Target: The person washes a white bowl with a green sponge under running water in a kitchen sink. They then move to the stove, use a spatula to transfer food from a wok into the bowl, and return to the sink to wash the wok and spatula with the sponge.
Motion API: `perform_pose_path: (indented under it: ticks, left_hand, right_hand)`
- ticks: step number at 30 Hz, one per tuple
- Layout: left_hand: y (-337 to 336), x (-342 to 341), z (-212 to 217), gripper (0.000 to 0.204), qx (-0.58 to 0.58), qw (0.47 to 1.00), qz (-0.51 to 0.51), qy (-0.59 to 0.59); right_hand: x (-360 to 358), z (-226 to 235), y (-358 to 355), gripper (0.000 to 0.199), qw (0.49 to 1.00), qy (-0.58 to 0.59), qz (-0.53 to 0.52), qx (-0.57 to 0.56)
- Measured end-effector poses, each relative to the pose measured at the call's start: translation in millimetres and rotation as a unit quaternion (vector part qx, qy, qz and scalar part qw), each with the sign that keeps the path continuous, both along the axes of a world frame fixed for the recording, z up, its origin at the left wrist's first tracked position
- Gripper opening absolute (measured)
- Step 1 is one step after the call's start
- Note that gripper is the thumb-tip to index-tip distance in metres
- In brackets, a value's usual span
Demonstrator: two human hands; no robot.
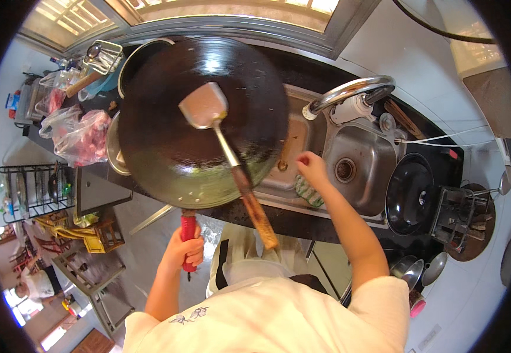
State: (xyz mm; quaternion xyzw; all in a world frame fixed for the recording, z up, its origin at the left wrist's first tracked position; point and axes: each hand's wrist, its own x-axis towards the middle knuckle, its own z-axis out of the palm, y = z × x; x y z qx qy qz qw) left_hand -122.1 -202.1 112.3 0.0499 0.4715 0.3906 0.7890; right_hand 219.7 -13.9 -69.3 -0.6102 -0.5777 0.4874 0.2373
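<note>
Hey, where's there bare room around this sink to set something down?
The right basin looks free, between the faucet and the black round item. The dark counter strip behind the left basin looks bare too. Crowded: left of the wok, with plastic bags; far right, around the wire rack.

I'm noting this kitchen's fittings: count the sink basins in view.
2: the left basin, partly covered by the wok, and the right basin beside it. The wok may hide more.
</note>
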Motion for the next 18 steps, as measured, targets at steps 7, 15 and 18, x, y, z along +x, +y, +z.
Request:
perform_pose_path:
  ticks: [7, 15, 18]
  left_hand:
    - [-28.1, -11.5, 15.7, 0.026, 0.021, 0.995, 0.087, 0.038]
    - [-47.3, -12.8, 11.2, 0.026, -0.026, 0.994, 0.102, 0.035]
    - [-41.1, -8.1, 10.1, 0.025, -0.038, 0.996, 0.075, 0.017]
  right_hand:
    - [-61.8, -173.0, 27.9, 0.020, 0.904, -0.413, 0.095, -0.056]
    - [-72.8, -166.6, 27.3, 0.020, 0.889, -0.410, 0.140, -0.146]
    - [-58.0, -139.4, 30.4, 0.021, 0.910, -0.371, 0.149, -0.107]
